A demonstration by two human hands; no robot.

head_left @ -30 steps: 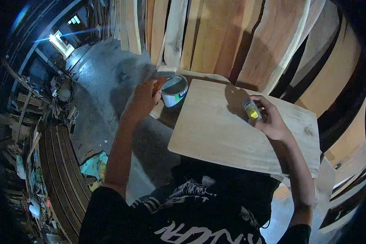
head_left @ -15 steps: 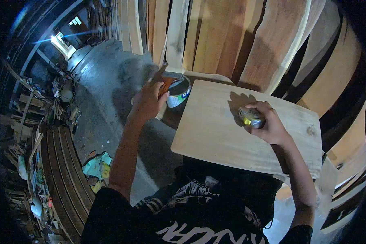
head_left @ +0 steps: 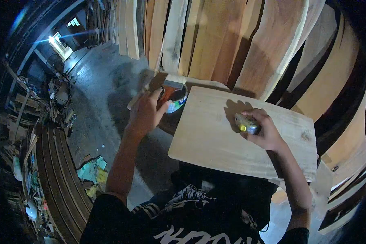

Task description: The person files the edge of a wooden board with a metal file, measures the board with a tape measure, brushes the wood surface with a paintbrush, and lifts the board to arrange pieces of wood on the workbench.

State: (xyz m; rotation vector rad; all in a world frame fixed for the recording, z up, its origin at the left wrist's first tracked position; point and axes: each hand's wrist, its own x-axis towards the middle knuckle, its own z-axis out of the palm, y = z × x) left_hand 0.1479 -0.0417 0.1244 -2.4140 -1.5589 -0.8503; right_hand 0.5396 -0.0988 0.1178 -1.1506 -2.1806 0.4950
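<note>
A pale wooden board (head_left: 215, 138) with rounded corners lies in front of me. Above its right half, my right hand (head_left: 266, 132) is closed around a silver tape measure (head_left: 247, 124) with a yellow part, casting a shadow on the wood. Past the board's left edge, my left hand (head_left: 144, 112) is at the open can (head_left: 175, 107), which has a white, blue and green label. Between its thumb and fingers is what looks like a flat paintbrush (head_left: 171, 94), orange-brown with a grey end, lying over the can's mouth. My fingers partly hide the brush and can.
Tall wooden planks (head_left: 215, 40) lean in a row behind the board and curve round to the right. Dark ridged boards (head_left: 59, 171) lie at left beside scrap and clutter. Green and yellow scraps (head_left: 92, 171) are on the concrete floor (head_left: 97, 85).
My left hand has come down slightly with the brush, and its raised index finger has lowered toward the can. My right hand keeps the tape measure over the board. The whole view has shifted slightly.
</note>
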